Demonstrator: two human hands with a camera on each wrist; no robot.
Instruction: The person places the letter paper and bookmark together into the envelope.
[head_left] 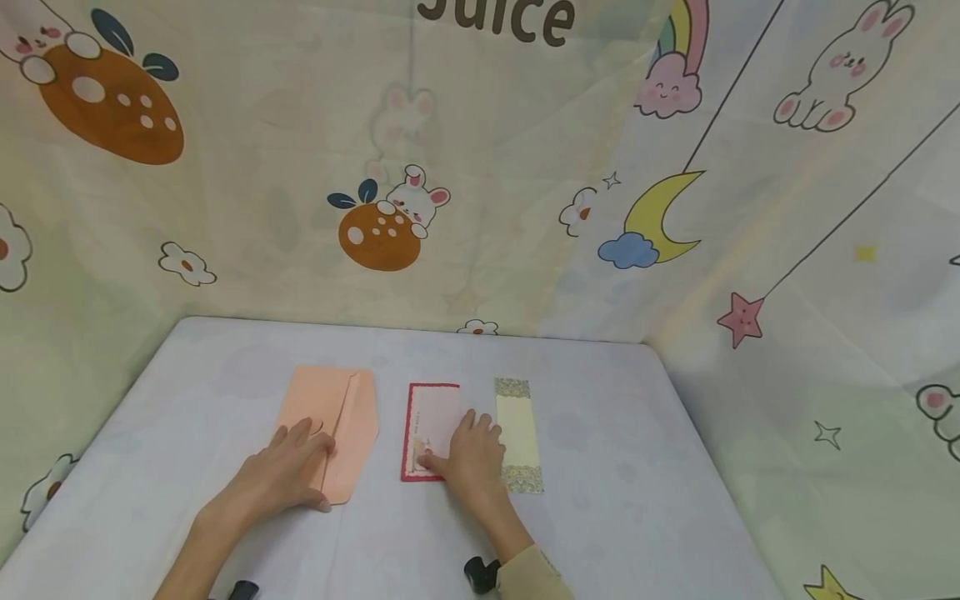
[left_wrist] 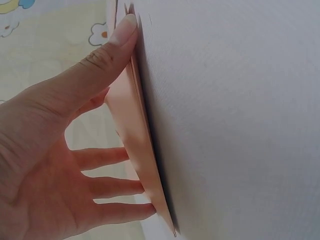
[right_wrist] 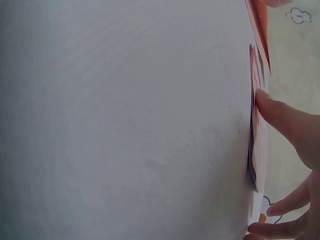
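1. I use the red-edged card [head_left: 432, 417] as my landmark: it lies on the counter [head_left: 622, 467], with the peach envelope [head_left: 345, 421] to its left and the cream strip [head_left: 517, 429] with speckled ends to its right.
2. The right hand [head_left: 474, 467] is nearer to the card, lying over its right side with the thumb pointing left across its near part. The card's long axis runs away from me, roughly in line with the strip's.
3. I see the right grip spread, not clasped; its fingers reach past the card's right edge toward the strip. I cannot tell whether they touch the strip.
4. Left of the card, the left hand [head_left: 281, 471] rests on the envelope, its grip loose and fingers extended.
5. The right wrist view gives me the card side-on, the thumb tip against it and what look like layers at its edge; the head view flattens all that, but alone shows the strip clearly.
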